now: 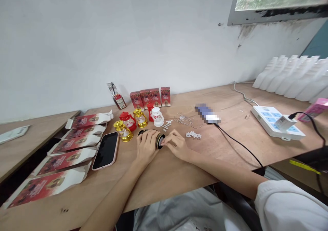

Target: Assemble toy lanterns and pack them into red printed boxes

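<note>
My left hand [146, 146] is wrapped around a small black lantern [158, 138] lying on its side on the wooden table [179, 169]. My right hand [176, 144] pinches at the lantern's round end, fingers closed on it. Just beyond my hands stand little lanterns: two gold ones [123, 131], a red one [128, 121] and a white one [157, 116]. Small white button-like pieces [166, 125] and metal wire handles [184, 120] lie beside them.
Flattened red cartons [71, 145] lie in a row at the left beside a dark phone in a pink case [106, 150]. Several upright red boxes [150, 97] stand by the wall. A white power strip [276, 123] with black cable [241, 145] sits right, with white bottles [294, 75] behind.
</note>
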Tool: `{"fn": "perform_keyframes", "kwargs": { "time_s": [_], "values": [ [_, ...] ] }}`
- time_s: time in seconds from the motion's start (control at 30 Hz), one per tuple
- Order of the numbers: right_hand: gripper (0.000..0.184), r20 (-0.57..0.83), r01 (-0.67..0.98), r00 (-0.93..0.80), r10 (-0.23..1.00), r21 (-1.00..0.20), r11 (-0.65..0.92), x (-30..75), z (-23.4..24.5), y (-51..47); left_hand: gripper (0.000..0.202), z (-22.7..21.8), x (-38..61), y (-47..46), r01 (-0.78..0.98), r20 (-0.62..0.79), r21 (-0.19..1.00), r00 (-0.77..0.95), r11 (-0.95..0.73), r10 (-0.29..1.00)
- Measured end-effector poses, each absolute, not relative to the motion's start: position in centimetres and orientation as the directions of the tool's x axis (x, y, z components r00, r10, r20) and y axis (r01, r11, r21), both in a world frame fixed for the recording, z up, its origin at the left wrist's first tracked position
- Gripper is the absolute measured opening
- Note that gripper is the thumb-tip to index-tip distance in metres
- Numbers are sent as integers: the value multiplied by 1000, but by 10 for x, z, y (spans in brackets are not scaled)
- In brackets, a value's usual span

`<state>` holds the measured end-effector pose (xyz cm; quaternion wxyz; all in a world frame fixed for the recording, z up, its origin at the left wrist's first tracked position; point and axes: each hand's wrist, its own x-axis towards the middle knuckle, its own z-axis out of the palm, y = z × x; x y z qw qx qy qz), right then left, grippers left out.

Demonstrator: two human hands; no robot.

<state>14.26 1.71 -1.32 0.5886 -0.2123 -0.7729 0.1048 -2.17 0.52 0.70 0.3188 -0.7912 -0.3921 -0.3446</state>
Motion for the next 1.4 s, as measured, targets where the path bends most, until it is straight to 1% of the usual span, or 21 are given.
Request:
{"fn": "perform_keyframes", "kwargs": {
  "time_s": [0.13, 0.33, 0.4, 0.47, 0.53, 0.57, 0.6, 0.63, 0.67, 0.7, 0.77, 0.83, 0.87, 1.0, 1.1, 1.17, 1.23, 1.3, 1.4],
  "values": [
    [16, 868, 235, -210, 450, -402, 885, 142, -14, 15, 22, 7, -20, 4, 842, 808, -232, 445, -487, 385],
    [21, 873, 352, -230, 431, -338, 873, 140, -14, 12, 19, 6, -17, 3, 866, 838, -207, 397, -455, 375],
    [20, 891, 338, -235, 389, -300, 892, 138, -14, 14, 18, 6, -17, 4, 871, 849, -186, 375, -454, 372],
    [15, 915, 311, -228, 333, -256, 916, 141, -12, 18, 21, 6, -19, 6, 872, 851, -149, 353, -465, 389],
    [9, 915, 357, -226, 335, -242, 902, 150, -7, 26, 27, 7, -22, 8, 879, 854, -69, 297, -473, 428],
    [10, 901, 429, -222, 373, -253, 867, 158, -3, 31, 31, 7, -23, 8, 882, 860, -2, 242, -472, 450],
    [13, 873, 529, -213, 439, -275, 803, 167, 2, 37, 35, 8, -24, 9, 879, 866, 84, 168, -470, 470],
    [16, 831, 649, -189, 524, -295, 701, 177, 7, 42, 38, 9, -25, 10, 864, 866, 190, 76, -467, 493],
    [19, 774, 763, -156, 613, -300, 572, 187, 13, 47, 40, 11, -26, 10, 832, 852, 311, -31, -460, 522],
    [19, 684, 854, -138, 717, -285, 436, 197, 19, 52, 42, 12, -26, 10, 780, 820, 436, -139, -448, 555],
    [18, 434, 964, -70, 898, -203, 173, 211, 28, 58, 43, 16, -26, 12, 624, 711, 656, -320, -425, 626],
    [19, 235, 992, 2, 972, -120, 27, 218, 33, 59, 43, 18, -27, 14, 431, 584, 803, -431, -411, 688],
    [21, 178, 995, 20, 984, -99, -2, 219, 33, 59, 42, 19, -27, 16, 342, 531, 845, -463, -410, 710],
    [34, 90, 997, 10, 996, -77, -3, 215, 33, 57, 42, 17, -31, 25, 97, 364, 921, -560, -378, 744],
    [35, 78, 998, 17, 997, -59, -12, 215, 31, 60, 36, 16, -32, 31, -132, 191, 935, -596, -329, 780],
    [35, 92, 998, 23, 995, -56, -18, 218, 29, 63, 29, 18, -32, 32, -286, 69, 914, -587, -287, 807],
    [37, 116, 998, 29, 993, -61, -22, 221, 27, 67, 21, 22, -31, 32, -390, -26, 890, -561, -236, 828],
    [39, 154, 997, 38, 987, -76, -27, 226, 26, 70, 18, 25, -32, 30, -449, -89, 873, -533, -192, 841],
    [39, 253, 994, 43, 966, -109, -15, 230, 28, 73, 18, 30, -35, 29, -500, -137, 851, -510, -162, 849]
  ]
}}
